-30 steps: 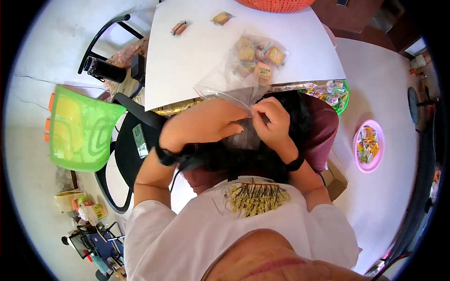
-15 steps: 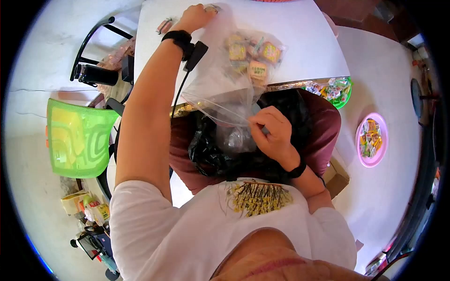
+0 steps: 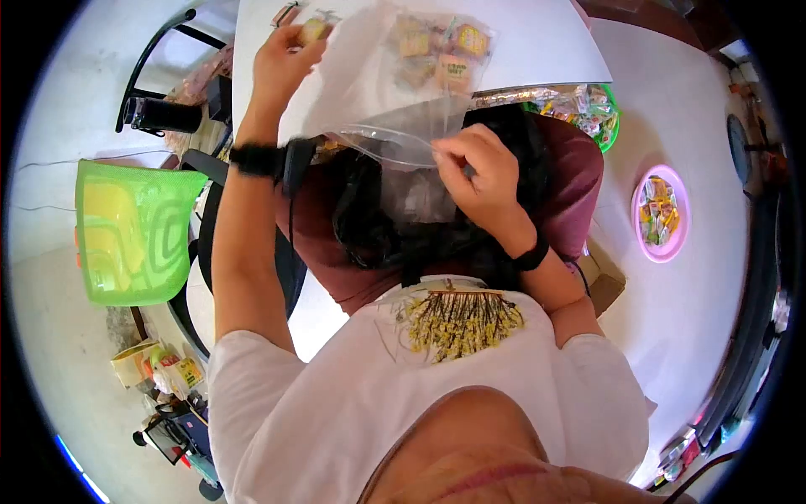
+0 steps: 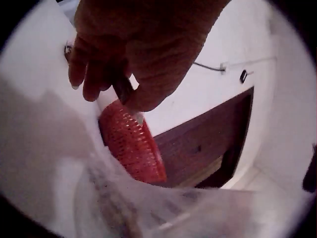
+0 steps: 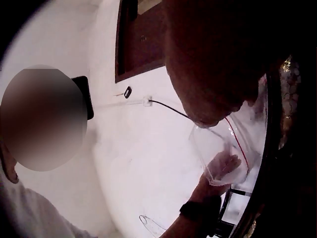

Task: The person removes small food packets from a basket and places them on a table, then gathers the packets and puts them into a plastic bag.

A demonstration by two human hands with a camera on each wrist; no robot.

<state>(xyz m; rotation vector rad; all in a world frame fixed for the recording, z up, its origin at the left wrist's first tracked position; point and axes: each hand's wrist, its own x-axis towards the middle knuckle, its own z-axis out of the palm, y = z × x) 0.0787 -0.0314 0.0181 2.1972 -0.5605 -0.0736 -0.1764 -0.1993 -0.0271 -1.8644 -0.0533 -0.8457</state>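
Observation:
In the head view my left hand (image 3: 284, 69) pinches a small wrapped snack (image 3: 315, 31) between thumb and fingers, above the left part of the table. That snack shows only as a dark shape in the left wrist view, where the left hand (image 4: 143, 54) shades it. My right hand (image 3: 485, 175) pinches the rim of a clear plastic bag (image 3: 361, 101), whose mouth gapes toward me. Several wrapped snacks (image 3: 453, 71) lie inside the bag on the white table (image 3: 537, 42). Another wrapped snack (image 3: 285, 14) lies on the table just beyond the left hand.
A red perforated basket (image 4: 131, 141) appears in the left wrist view. Right of the table are a green basin (image 3: 615, 118) and a pink basin (image 3: 638, 210), both with small packets. Black plastic (image 3: 361, 218) covers my lap. A green mesh chair (image 3: 138, 231) stands to the left.
My left hand left the bag's mouth, reached to the far snack on the table and now comes back toward the bag with it. The right hand keeps its pinch on the rim.

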